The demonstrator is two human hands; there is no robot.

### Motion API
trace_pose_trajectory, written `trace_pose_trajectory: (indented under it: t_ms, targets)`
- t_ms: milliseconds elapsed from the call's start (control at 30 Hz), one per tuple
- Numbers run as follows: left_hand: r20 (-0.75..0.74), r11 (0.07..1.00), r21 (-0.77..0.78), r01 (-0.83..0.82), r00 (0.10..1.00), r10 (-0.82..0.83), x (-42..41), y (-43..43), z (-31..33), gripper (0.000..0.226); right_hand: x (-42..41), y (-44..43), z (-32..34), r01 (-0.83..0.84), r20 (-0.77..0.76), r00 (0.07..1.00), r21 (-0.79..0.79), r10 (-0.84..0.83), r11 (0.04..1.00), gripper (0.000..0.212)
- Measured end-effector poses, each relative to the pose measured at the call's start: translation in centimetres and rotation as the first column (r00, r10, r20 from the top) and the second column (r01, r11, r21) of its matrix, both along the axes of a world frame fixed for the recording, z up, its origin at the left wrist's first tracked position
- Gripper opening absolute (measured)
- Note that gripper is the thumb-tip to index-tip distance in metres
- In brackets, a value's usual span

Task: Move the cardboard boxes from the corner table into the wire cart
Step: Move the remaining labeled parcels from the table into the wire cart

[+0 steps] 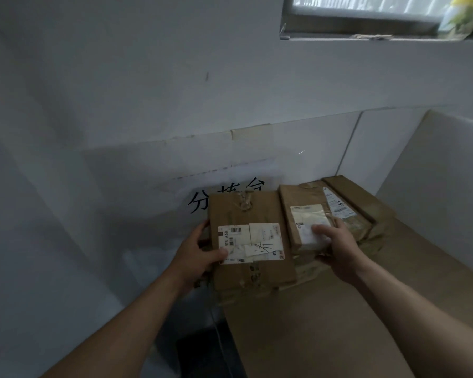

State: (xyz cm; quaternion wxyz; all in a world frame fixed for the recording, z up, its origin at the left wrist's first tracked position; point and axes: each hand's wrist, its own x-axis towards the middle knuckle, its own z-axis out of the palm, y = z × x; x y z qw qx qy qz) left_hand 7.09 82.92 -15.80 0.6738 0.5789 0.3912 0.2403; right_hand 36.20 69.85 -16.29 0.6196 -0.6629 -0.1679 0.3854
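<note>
Two taped cardboard boxes with white shipping labels lie side by side on the brown corner table [325, 323]. My left hand [200, 255] grips the left edge of the larger left box [246, 214], thumb on its label. My right hand [336, 244] grips the front right corner of the smaller right box [295, 203], thumb on its label. More flat cardboard parcels [350, 200] lie behind and under the right box. No wire cart is in view.
White walls close in the table at the back and right. A sheet with black characters [200, 205] hangs on the wall behind the left box. A window ledge [366, 36] runs high on the right. Dark floor [202, 356] shows left of the table.
</note>
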Motion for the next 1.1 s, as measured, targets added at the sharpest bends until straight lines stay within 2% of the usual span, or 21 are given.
trace_pose_trajectory:
  t_ms: [367, 567, 733, 867, 1100]
  targets:
    - [0.101, 0.991, 0.123, -0.052, 0.994, 0.039, -3.9, -3.6, 6.8, 0.086, -2.1, -4.6, 8.1, -0.091, -0.036, 0.993, 0.363, 0.111, 0.927, 0.061]
    - [0.17, 0.977, 0.192, -0.091, 0.984, 0.058, -6.9, -4.9, 11.1, 0.08, -2.7, -6.9, 12.0, -0.165, 0.073, 0.986, 0.39, 0.148, 0.906, 0.052]
    - [0.2, 0.965, 0.234, -0.119, 0.977, 0.072, -9.4, -5.3, 14.0, 0.089, -4.4, -7.8, 14.7, -0.21, 0.116, 0.977, 0.416, 0.177, 0.885, 0.05]
    - [0.234, 0.962, 0.242, -0.124, 0.97, 0.066, -11.6, -5.5, 15.2, 0.085, -6.3, -8.6, 16.4, -0.214, 0.161, 0.974, 0.432, 0.159, 0.876, 0.053]
    - [0.259, 0.955, 0.275, -0.112, 0.965, 0.039, -17.3, -6.7, 16.5, 0.09, -11.2, -10.6, 18.8, -0.218, 0.248, 0.962, 0.442, 0.115, 0.87, 0.046]
